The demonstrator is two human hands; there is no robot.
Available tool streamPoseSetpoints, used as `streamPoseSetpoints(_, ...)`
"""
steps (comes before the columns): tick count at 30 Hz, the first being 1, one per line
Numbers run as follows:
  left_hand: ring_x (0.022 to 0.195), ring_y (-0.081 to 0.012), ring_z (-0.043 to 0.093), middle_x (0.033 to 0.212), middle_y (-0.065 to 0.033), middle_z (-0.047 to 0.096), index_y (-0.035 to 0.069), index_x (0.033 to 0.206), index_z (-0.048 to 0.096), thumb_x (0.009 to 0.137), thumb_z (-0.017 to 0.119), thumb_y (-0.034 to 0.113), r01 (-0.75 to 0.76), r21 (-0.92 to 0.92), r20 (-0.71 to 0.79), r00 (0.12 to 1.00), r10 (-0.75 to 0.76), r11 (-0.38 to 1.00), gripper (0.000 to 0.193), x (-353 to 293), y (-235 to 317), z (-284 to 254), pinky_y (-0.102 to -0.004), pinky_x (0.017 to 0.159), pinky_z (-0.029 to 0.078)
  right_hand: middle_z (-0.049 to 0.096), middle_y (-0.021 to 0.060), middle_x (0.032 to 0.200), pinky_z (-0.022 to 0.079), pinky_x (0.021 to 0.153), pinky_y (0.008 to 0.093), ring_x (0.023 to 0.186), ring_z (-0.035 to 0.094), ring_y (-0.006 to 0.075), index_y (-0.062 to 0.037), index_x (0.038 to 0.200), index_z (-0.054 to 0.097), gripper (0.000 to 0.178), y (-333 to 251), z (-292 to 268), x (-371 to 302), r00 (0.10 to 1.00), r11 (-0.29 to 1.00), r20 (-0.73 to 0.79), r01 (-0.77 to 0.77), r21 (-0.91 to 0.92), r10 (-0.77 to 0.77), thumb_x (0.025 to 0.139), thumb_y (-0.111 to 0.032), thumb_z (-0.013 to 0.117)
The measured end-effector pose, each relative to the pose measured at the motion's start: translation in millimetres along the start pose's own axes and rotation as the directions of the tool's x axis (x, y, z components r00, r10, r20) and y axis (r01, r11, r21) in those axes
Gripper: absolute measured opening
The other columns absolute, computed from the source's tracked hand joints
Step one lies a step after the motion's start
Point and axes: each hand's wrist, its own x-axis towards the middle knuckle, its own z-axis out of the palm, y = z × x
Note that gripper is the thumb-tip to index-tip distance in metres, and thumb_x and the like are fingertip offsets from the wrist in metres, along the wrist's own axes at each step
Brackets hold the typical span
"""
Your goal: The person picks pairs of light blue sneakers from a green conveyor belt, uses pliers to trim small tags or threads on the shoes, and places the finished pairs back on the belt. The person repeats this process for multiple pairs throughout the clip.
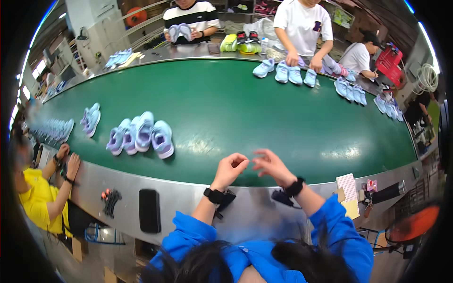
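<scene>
Green belt (264,113): broad and smooth, with a metal ledge (179,203) along its near edge.
Left hand (230,169): over the belt's near edge, about the middle; thumb and forefinger curl toward each other into a ring with the tips close, and I cannot tell whether they meet or pinch anything thin.
Right hand (273,166): over the same edge of the belt, just right of the left hand; its fingers are loosely bent and spread apart, slightly blurred.
Nearest shoe (162,140): on the belt's left half, toward the near edge; it sits to the left of the left hand, well apart from the fingers of both hands.
Row of four shoes (144,132): on the same part of the belt, close side by side, with the nearest shoe as its right end.
Shoe colours: pale blue uppers, lilac inside, white soles; the collars gape open.
Small shoe cluster (91,119): farther toward the belt's left end, in similar pale blue and lilac.
Far shoes (281,73): along the belt's far edge, right of the middle, with a co-worker's hands (292,57) reaching down to them.
Black case (149,211): on the ledge, outside the belt's near edge, left of the middle.
</scene>
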Motion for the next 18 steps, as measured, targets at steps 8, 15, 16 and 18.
streamPoseSetpoints(8, 0.064, -0.0018, 0.046, 0.074, 0.0065, 0.054, 0.006, 0.089, 0.062, 0.094, 0.065, 0.017, 0.04, -0.082, -0.244, 0.968, -0.059, 0.996, 0.012, 41, -41, -22, -0.0191, 0.057, 0.037, 0.041, 0.0207, 0.124, 0.061, 0.075, 0.0381, 0.096, 0.065, 0.0332, -0.0132, 0.139, 0.025, 0.059, -35, -102, 260, 0.892, 0.953, -0.448, 0.089, 0.291, 0.054, 0.089, 0.007, 0.049)
streamPoseSetpoints(15, 0.068, -0.0006, 0.047, 0.077, 0.0071, 0.055, 0.003, 0.09, 0.063, 0.093, 0.066, 0.013, 0.178, -0.105, -0.213, 0.957, -0.197, 0.978, 0.011, 36, -37, -23, -0.0173, 0.061, 0.039, 0.03, 0.0312, 0.143, 0.059, 0.084, 0.0493, 0.121, 0.049, 0.0446, -0.0203, 0.151, 0.022, 0.072, -50, -151, 443, 0.9, 0.838, -0.43, 0.284, 0.465, -0.066, 0.089, 0.004, 0.049)
streamPoseSetpoints(16, 0.067, -0.0009, 0.047, 0.076, 0.0062, 0.055, 0.003, 0.088, 0.063, 0.092, 0.066, 0.013, 0.199, -0.117, -0.245, 0.944, -0.222, 0.973, 0.011, 34, -37, -24, -0.0178, 0.059, 0.04, 0.025, 0.0315, 0.147, 0.058, 0.086, 0.0509, 0.125, 0.046, 0.045, -0.0223, 0.153, 0.018, 0.076, -59, -139, 454, 0.912, 0.816, -0.407, 0.274, 0.508, -0.053, 0.089, 0.004, 0.049)
streamPoseSetpoints(18, 0.067, -0.0014, 0.049, 0.078, 0.0049, 0.058, 0.005, 0.091, 0.062, 0.094, 0.065, 0.015, 0.2, -0.069, -0.245, 0.946, -0.21, 0.977, 0.011, 34, -40, -24, -0.0176, 0.058, 0.039, 0.02, 0.0238, 0.154, 0.057, 0.089, 0.0497, 0.134, 0.036, 0.0431, -0.0245, 0.155, 0.012, 0.079, -68, -145, 471, 0.907, 0.829, -0.412, 0.295, 0.475, -0.087, 0.09, 0.003, 0.047)
